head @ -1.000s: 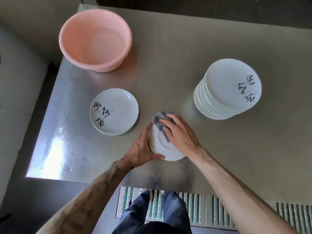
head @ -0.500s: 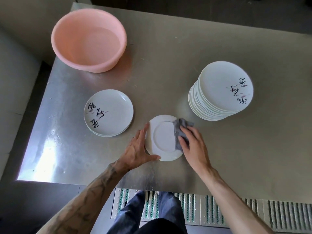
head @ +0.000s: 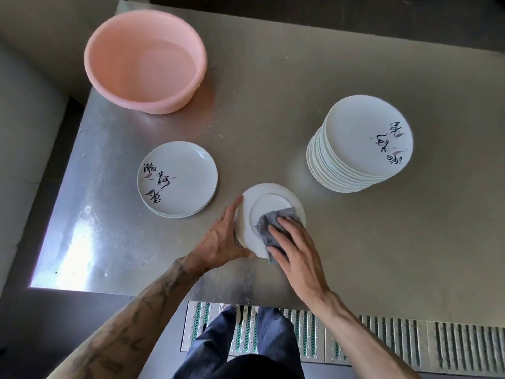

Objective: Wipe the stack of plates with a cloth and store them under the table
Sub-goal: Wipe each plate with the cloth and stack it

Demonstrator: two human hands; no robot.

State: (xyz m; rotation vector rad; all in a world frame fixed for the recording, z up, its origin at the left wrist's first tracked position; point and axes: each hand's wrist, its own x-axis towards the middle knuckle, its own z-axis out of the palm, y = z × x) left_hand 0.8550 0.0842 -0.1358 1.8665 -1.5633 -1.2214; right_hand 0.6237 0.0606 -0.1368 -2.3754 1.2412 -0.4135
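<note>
A white plate (head: 263, 205) lies upside down on the steel table (head: 355, 255) near its front edge. My left hand (head: 222, 242) holds the plate's left rim, thumb along its near edge. My right hand (head: 296, 251) presses a grey cloth (head: 269, 227) flat onto the plate's right half with straight fingers. A tall stack of white plates (head: 358, 144) with black brush writing stands at the right. A short pile of the same plates (head: 177, 179) lies to the left.
A pink plastic basin (head: 144, 60) sits at the table's far left corner. Below the front edge I see my legs in dark trousers (head: 246, 343) and a metal floor grating (head: 396, 340). Bare steel lies between the piles.
The right hand with the cloth swept from the plate's far left side across to its right edge, then down toward the near right. The left hand kept its hold on the rim.
</note>
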